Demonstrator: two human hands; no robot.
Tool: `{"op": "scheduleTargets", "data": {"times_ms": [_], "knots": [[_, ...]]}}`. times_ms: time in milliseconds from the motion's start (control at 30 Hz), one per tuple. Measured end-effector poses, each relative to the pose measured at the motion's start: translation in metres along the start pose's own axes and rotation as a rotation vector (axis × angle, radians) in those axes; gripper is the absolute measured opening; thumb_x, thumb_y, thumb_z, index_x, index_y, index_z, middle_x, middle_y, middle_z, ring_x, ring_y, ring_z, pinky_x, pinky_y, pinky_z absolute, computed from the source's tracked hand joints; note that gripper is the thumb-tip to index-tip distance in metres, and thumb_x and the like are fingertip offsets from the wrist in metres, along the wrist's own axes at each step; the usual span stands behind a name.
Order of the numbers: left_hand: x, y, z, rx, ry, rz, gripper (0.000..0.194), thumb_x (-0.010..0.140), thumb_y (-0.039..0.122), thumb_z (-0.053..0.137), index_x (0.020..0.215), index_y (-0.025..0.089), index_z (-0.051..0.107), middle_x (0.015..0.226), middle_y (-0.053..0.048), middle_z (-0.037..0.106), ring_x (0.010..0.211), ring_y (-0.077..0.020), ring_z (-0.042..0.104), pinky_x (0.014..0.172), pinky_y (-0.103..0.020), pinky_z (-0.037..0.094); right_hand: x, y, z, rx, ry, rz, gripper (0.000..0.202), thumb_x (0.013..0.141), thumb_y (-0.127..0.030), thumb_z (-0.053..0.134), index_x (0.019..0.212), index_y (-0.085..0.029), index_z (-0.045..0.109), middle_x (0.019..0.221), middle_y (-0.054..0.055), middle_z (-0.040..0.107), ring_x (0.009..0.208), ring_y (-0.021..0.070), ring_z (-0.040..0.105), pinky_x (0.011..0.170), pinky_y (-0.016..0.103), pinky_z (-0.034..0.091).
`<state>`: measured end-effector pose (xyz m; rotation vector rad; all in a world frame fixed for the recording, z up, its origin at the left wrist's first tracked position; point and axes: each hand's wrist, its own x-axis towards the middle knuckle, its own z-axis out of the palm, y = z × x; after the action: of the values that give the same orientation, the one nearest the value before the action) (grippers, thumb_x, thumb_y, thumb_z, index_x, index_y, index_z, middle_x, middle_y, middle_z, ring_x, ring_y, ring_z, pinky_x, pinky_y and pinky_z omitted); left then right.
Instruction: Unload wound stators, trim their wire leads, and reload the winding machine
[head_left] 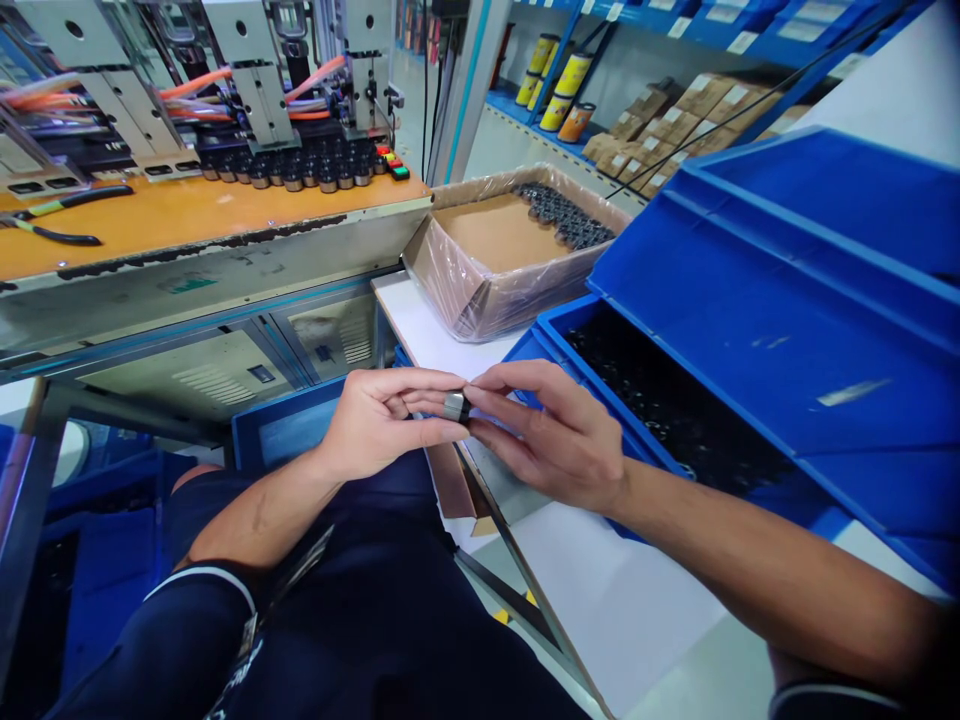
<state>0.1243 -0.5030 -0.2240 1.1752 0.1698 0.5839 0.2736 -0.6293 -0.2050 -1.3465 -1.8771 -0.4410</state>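
Observation:
Between my two hands, above my lap, is a small cylindrical part [454,405] with a silvery metal band and a black end. My left hand [386,415] is closed on its metal side, thumb below and fingers above. The fingertips of my right hand [555,430] pinch its black end from the right. The fingers cover much of the part, so its full shape is hidden.
A plastic-lined carton [480,290] with rows of black parts stands on the white table [630,610]. Right of it, a blue bin [555,330] holds small black pieces under a tilted blue crate [787,330]. Pliers [75,200] and several black-and-metal parts [292,175] lie on the orange bench.

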Motion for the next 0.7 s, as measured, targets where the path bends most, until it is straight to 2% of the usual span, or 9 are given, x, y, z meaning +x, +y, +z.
{"op": "scheduleTargets", "data": {"times_ms": [167, 267, 333, 467, 567, 700], "knots": [[0.002, 0.003, -0.004, 0.032, -0.015, -0.047, 0.04, 0.052, 0.004, 0.088, 0.088, 0.019, 0.08, 0.078, -0.002, 0.08, 0.071, -0.0163, 0.076, 0.073, -0.023, 0.064, 0.001, 0.002, 0.0, -0.057, 0.0, -0.149, 0.025, 0.086, -0.012, 0.069, 0.111, -0.018, 0.065, 0.091, 0.011, 0.067, 0.086, 0.0201, 0.067, 0.072, 0.033, 0.06], [0.002, -0.002, 0.0, -0.042, -0.024, -0.072, 0.04, 0.052, 0.004, 0.088, 0.087, 0.02, 0.08, 0.076, -0.001, 0.079, 0.069, -0.0148, 0.075, 0.071, -0.022, 0.063, 0.0, 0.003, 0.002, -0.051, 0.015, -0.116, 0.021, 0.087, -0.014, 0.068, 0.108, -0.015, 0.065, 0.086, 0.009, 0.066, 0.08, 0.0181, 0.065, 0.069, 0.032, 0.06], [0.001, -0.009, 0.007, -0.096, 0.02, -0.044, 0.038, 0.054, 0.007, 0.089, 0.089, 0.021, 0.079, 0.078, -0.001, 0.079, 0.069, -0.0135, 0.075, 0.069, -0.02, 0.062, 0.0, 0.003, 0.003, -0.061, 0.036, -0.105, 0.022, 0.088, -0.017, 0.068, 0.11, -0.013, 0.065, 0.086, 0.009, 0.065, 0.079, 0.0179, 0.064, 0.067, 0.032, 0.059], [0.002, -0.019, 0.014, -0.067, 0.101, 0.213, 0.044, 0.054, 0.008, 0.09, 0.094, 0.023, 0.077, 0.093, -0.003, 0.079, 0.083, -0.0142, 0.075, 0.077, -0.021, 0.061, -0.001, 0.002, 0.002, -0.085, 0.096, -0.135, 0.028, 0.085, -0.01, 0.069, 0.112, -0.007, 0.063, 0.094, 0.015, 0.065, 0.091, 0.0219, 0.065, 0.074, 0.035, 0.06], [0.006, -0.016, 0.007, 0.192, 0.057, 0.464, 0.047, 0.055, 0.008, 0.09, 0.098, 0.021, 0.077, 0.093, -0.005, 0.078, 0.084, -0.0135, 0.074, 0.079, -0.02, 0.059, 0.0, -0.005, 0.001, -0.015, 0.095, -0.069, 0.03, 0.083, -0.002, 0.067, 0.111, -0.008, 0.062, 0.098, 0.016, 0.067, 0.095, 0.022, 0.066, 0.078, 0.036, 0.061], [0.01, -0.006, -0.005, 0.536, -0.031, 0.761, 0.03, 0.059, 0.008, 0.088, 0.086, 0.014, 0.076, 0.078, -0.006, 0.076, 0.071, -0.0112, 0.071, 0.068, -0.018, 0.057, 0.002, -0.012, -0.002, 0.081, -0.01, 0.03, 0.026, 0.086, -0.003, 0.064, 0.11, -0.012, 0.061, 0.098, 0.013, 0.068, 0.092, 0.0191, 0.067, 0.077, 0.033, 0.061]]}}
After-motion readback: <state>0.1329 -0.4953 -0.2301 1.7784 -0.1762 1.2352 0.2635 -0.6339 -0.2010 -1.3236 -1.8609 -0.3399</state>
